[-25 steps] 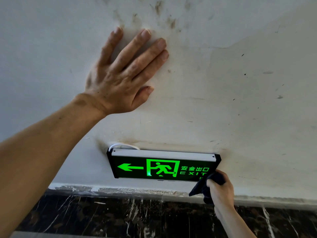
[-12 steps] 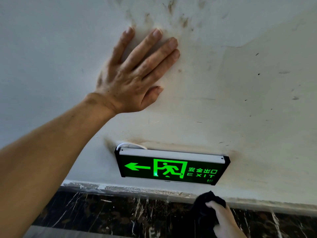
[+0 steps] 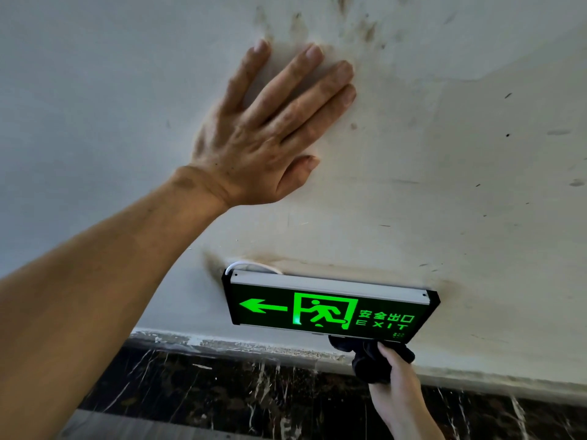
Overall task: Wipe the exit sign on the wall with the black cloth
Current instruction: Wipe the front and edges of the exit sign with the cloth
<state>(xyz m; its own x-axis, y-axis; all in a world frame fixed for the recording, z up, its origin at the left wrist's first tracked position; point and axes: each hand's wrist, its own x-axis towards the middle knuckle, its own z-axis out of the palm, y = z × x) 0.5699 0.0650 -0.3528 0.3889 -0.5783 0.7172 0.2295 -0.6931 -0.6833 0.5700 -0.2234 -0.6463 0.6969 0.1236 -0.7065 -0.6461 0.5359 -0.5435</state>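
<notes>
A lit green exit sign [image 3: 327, 311] with a left arrow, a running figure and the word EXIT hangs low on the white wall. My right hand [image 3: 395, 385] grips a bunched black cloth [image 3: 368, 357] and presses it up against the sign's bottom edge, near its right end. My left hand [image 3: 270, 128] lies flat on the wall above the sign, fingers spread, holding nothing.
The white wall [image 3: 460, 201] is stained with dark smudges above my left hand and around the sign. Below runs a dark marble skirting [image 3: 222, 392] with white veins. A white cable [image 3: 251, 266] loops out behind the sign's top left corner.
My right hand dropped below the sign with the cloth, then came back up to the sign's bottom edge. My left hand stayed flat on the wall.
</notes>
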